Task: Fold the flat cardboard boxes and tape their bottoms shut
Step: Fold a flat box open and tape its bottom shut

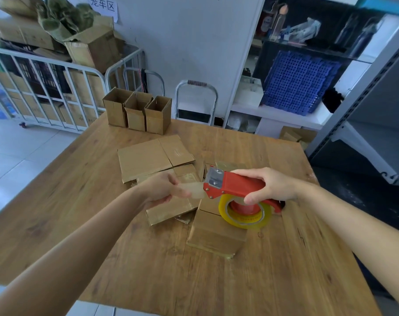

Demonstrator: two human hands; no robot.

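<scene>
Head view: taping step, right hand [271, 185] grip round tape dispenser [237, 185], left hand [162, 188] grip pinching tape end [196, 190]; next, presumably, strip onto folded box [216, 236].

Wooden table [84, 215], white wall [194, 42], tiled floor [16, 151]

Three open brown cardboard boxes [137, 110] stand in a row near the far edge of the square wooden table [91, 224]. Before them lie flat brown cardboard blanks [148, 156]. Nearer and rightward sits a folded brown cardboard box [214, 236]. Above its far end is the red plastic tape dispenser [239, 184], in the right grip [274, 184]. The left grip [162, 189], just left, pinches its clear tape strip [197, 190]. Behind the table's left stands a white metal cage cart [45, 94]; behind its right, a white shelf [285, 115].
</scene>
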